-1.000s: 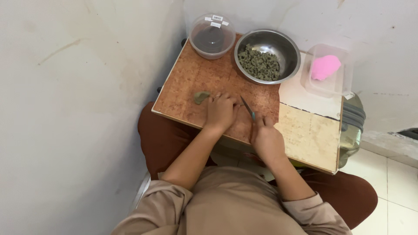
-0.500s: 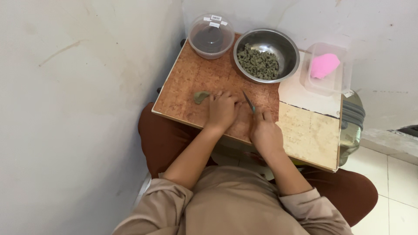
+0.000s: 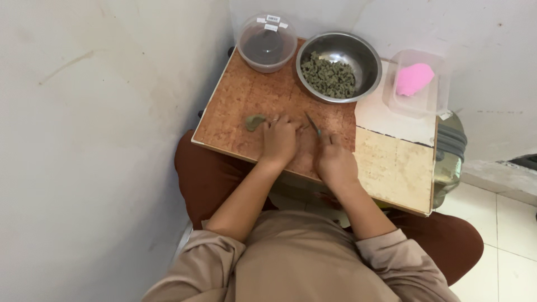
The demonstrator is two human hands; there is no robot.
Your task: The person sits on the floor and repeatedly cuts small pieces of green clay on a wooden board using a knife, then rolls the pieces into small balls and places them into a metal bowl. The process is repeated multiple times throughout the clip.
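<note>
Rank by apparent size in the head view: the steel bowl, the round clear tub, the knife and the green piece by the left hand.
1. steel bowl
2. round clear tub, slightly smaller
3. knife, partly hidden in the right hand
4. green piece

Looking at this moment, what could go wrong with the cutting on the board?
The knife in the right hand points close to the left hand, which presses the green piece; a slip might nick a finger. The board seems to rest on the person's lap, so it could tip.
</note>
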